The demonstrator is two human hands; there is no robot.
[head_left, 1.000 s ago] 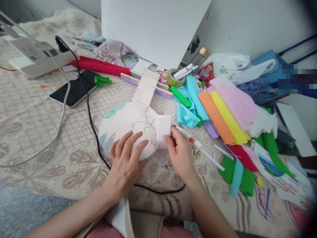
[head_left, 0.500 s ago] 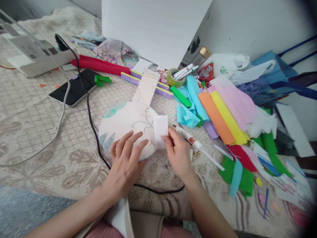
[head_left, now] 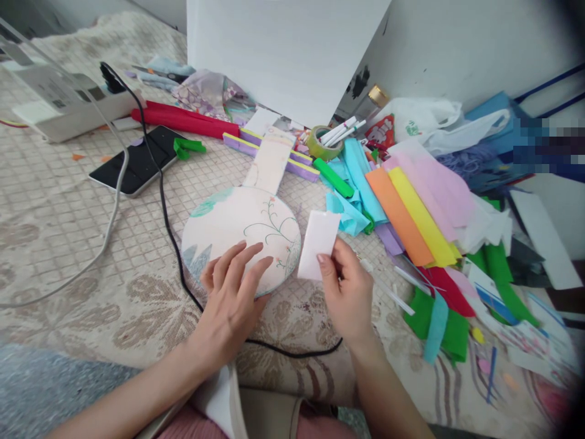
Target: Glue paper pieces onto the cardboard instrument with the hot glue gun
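Observation:
A round white paper piece (head_left: 228, 222), drawn with green vines, small orange flowers and blue-green patches, lies on the patterned cloth. My left hand (head_left: 235, 286) rests over its lower part with the fingers spread. Behind the disc a decorated paper strip (head_left: 269, 161) extends away from its upper edge. Between thumb and fingers of my right hand (head_left: 345, 283) is a small white piece of paper (head_left: 317, 244), held just right of the disc. That hand hides most of a glue gun; its clear glue stick (head_left: 395, 292) shows beyond.
A black cable (head_left: 167, 219) curves left of the disc, past a dark-screened phone (head_left: 137, 161) and a white power strip (head_left: 82, 113). Coloured paper strips (head_left: 397, 213), a green tape roll (head_left: 320, 143) and plastic bags (head_left: 425, 119) crowd the right and back.
My right hand has moved right with the white paper, which no longer overlaps the disc and now tilts. The glue gun has become mostly covered by that hand. My left hand stays put.

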